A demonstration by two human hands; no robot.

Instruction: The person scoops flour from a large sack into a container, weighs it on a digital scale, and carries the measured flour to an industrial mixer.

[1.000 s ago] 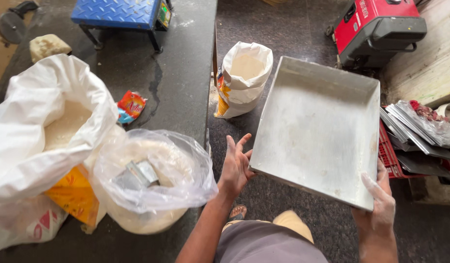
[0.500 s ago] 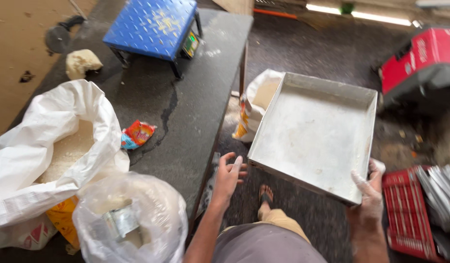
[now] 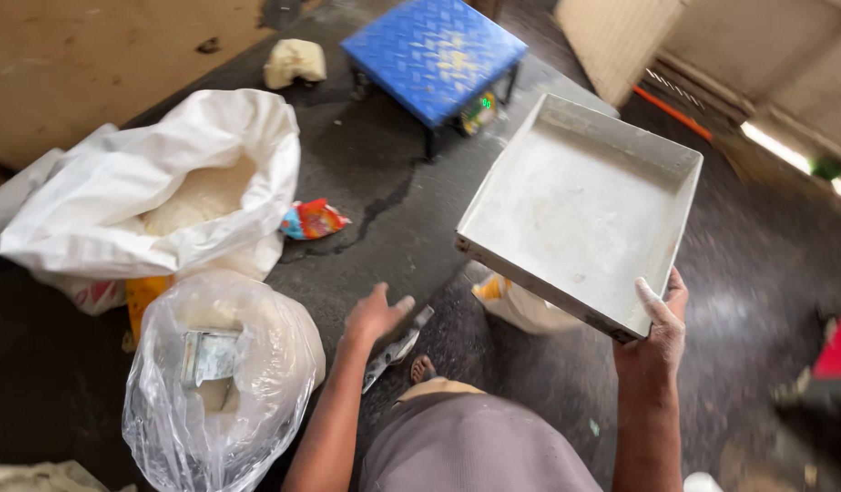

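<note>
- The tray (image 3: 580, 205) is a square, shallow metal pan with low straight walls, dusted white inside, and nothing lies in it.
- It is held up in the air, tilted, over the dark floor (image 3: 757, 273) beside the edge of the black counter (image 3: 366, 210).
- The right hand (image 3: 657, 333) grasps the tray's near corner, the floury thumb over the rim and the fingers under the base.
- The left hand (image 3: 375, 314) is released, fingers spread, holding nothing, low over the counter's edge and apart from the tray.
- A clear plastic bag (image 3: 215, 374) with a metal scoop (image 3: 206, 355) inside, an open white sack (image 3: 165, 196) and a blue scale (image 3: 434, 55) sit on the counter.
</note>
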